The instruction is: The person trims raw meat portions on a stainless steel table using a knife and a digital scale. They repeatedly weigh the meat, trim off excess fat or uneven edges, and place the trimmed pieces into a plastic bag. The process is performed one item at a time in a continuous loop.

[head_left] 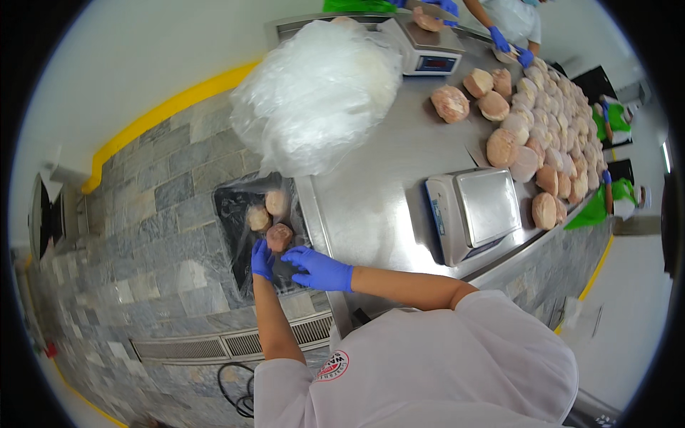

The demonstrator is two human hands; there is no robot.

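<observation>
Both my hands wear blue gloves and reach over a black crate point(232, 246) lined with clear plastic, beside the table's left end. Inside it lie three rounded lumps of raw pale-pink meat. My left hand point(262, 261) is close beside the nearest lump of meat point(279, 237), fingers stretched toward it; whether it touches is unclear. On the other side of that lump, my right hand point(317, 269) has its fingers spread and holds nothing. The two other lumps, one pale point(275, 202) and one yellowish point(257, 218), sit just beyond.
A big bundle of clear plastic point(321, 93) covers the steel table's point(364, 200) far left corner. One scale point(474, 214) stands at right, another point(428, 46) at the far edge. A large heap of meat lumps point(549, 121) fills the right side. Co-workers' gloved hands point(510, 48) work opposite.
</observation>
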